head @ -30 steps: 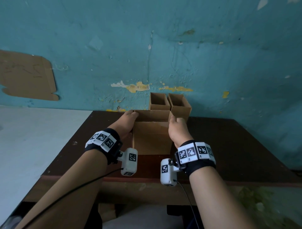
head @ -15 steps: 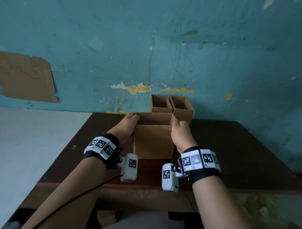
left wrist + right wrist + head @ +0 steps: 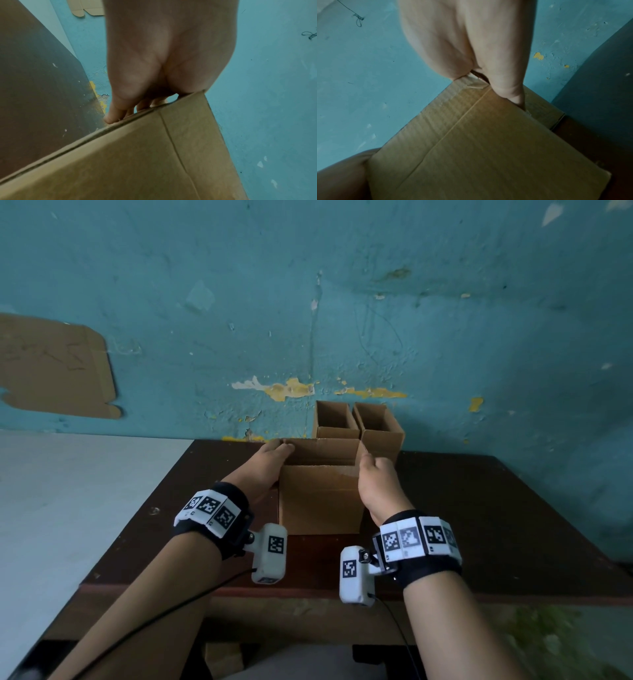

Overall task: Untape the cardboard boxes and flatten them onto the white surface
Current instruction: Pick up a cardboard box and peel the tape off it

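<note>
The white surface lies at far left, beside the dark table, with nothing flattened on it in view. A flat cardboard piece leans on the blue wall above it.

The step in hand looks like taking up the nearest box, which stands open-topped on the table near its front edge. The left hand grips the box's left top edge, thumb over the rim and fingers curled against the outer wall. The right hand pinches the right top corner, where a curled bit of tape shows at the fingertips.

Next, I judge, the box must be lifted or tipped to reach the taped bottom seam, which is hidden now; the tape wants peeling before the walls can fold.

Two smaller boxes stand just behind, against the wall, the right one close to the right hand. They could be knocked if the near box swings back.
</note>
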Demonstrator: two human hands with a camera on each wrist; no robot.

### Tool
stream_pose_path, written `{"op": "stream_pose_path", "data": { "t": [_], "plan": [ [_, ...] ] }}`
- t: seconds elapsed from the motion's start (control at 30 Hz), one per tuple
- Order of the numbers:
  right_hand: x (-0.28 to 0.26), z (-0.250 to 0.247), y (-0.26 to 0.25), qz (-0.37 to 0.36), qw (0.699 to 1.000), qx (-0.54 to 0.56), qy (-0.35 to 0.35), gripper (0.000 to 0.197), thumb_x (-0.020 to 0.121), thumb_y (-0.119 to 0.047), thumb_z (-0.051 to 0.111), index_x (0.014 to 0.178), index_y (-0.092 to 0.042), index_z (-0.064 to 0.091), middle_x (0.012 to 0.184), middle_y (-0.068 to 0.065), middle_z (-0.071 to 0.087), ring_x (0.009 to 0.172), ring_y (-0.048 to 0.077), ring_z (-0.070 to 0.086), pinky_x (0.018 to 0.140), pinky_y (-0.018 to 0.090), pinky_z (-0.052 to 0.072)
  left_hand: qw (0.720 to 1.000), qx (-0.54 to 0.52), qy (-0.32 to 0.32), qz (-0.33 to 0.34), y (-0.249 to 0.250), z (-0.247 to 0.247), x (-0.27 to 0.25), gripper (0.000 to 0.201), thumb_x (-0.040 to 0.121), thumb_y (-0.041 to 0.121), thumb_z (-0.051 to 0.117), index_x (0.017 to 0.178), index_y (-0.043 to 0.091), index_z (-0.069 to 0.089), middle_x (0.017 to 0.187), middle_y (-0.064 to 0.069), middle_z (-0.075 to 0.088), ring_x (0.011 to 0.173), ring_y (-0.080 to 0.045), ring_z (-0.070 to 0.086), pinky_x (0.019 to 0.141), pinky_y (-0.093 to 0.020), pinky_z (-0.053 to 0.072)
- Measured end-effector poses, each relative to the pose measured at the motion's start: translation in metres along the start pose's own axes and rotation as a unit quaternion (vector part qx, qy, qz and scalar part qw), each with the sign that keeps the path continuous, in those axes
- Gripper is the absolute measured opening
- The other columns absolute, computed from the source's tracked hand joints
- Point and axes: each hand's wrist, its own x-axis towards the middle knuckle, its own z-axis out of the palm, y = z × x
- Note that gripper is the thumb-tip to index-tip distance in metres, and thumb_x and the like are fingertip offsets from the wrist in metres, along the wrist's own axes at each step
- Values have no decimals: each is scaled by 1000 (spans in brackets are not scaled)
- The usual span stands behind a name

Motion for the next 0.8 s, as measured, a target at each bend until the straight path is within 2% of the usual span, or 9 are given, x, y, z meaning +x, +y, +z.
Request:
{"op": "stream_pose_path", "data": {
  "t": [0.1, 0.2, 0.37, 0.43, 0.53, 0.6, 0.7, 0.77, 0.8],
  "plan": [
    [0, -1, 0, 2, 1000, 5, -2, 34, 110, -34, 26, 105, -11, 51, 81, 5, 52, 72, 14, 52, 60, 28, 39, 1000, -23, -7, -16, 0, -1, 0, 31, 105, 23, 46, 125, 1, 55, 93, -4, 59, 78, -13, 55, 62, -17, 47],
    [-2, -2, 0, 0, 1000, 9, -1, 33, 110, -33, 26, 84, -23, 43, 84, 4, 52, 74, 11, 51, 61, 25, 38, 999, -37, -19, -26, 0, -4, -2, 30, 103, 24, 49, 122, 3, 58, 86, -6, 61, 69, -15, 57, 56, -22, 44],
    [-4, -3, -1, -2, 1000, 12, -4, 32, 110, -33, 27, 87, -20, 45, 81, 3, 51, 72, 11, 50, 59, 25, 37, 999, -41, -17, -12, -3, -5, -2, 16, 102, 22, 51, 98, 11, 61, 70, -2, 54, 57, -12, 51, 48, -20, 40],
    [-4, -3, -1, -1, 1000, 10, -5, 32, 110, -33, 27, 86, -20, 45, 81, 3, 51, 72, 11, 50, 59, 25, 37, 998, -52, -23, -15, -3, -6, -4, 20, 100, 24, 53, 96, 9, 65, 74, -6, 59, 61, -16, 54, 56, -24, 42],
    [-4, -2, -1, -2, 1000, 12, -7, 37, 109, -34, 27, 104, -8, 52, 79, 4, 50, 70, 12, 50, 59, 27, 37, 993, -105, -46, -24, -5, -8, -8, 49, 87, 40, 64, 116, 1, 65, 102, -17, 62, 85, -30, 56, 80, -38, 41],
    [-2, -2, 0, 0, 1000, 14, -6, 34, 109, -35, 27, 103, -10, 49, 82, 5, 51, 71, 12, 50, 59, 27, 38, 988, -137, -61, -27, -11, -10, -5, 76, 75, 50, 70, 127, -3, 57, 111, -14, 56, 95, -32, 49, 83, -45, 35],
    [-2, -3, 0, 4, 1000, 19, -2, 30, 110, -35, 27, 104, -12, 46, 84, 3, 52, 72, 11, 50, 59, 24, 38, 985, -154, -78, 10, -13, -14, -8, 81, 77, 51, 69, 138, 1, 49, 111, -22, 61, 93, -34, 59, 81, -41, 45],
    [-3, -3, -1, 7, 1000, 15, -3, 29, 110, -35, 27, 105, -13, 44, 84, 1, 50, 72, 9, 48, 59, 24, 36, 983, -152, -92, 36, -14, -16, -11, 91, 75, 52, 73, 145, 4, 40, 114, -9, 63, 96, -24, 62, 80, -38, 51],
    [-4, -3, -1, 7, 1000, 13, -4, 28, 110, -35, 27, 106, -13, 44, 84, 1, 50, 72, 9, 48, 58, 24, 35, 983, -145, -102, 41, -14, -16, -12, 101, 68, 56, 79, 148, 11, 37, 123, -6, 60, 106, -23, 61, 90, -41, 52]
  ]
}}
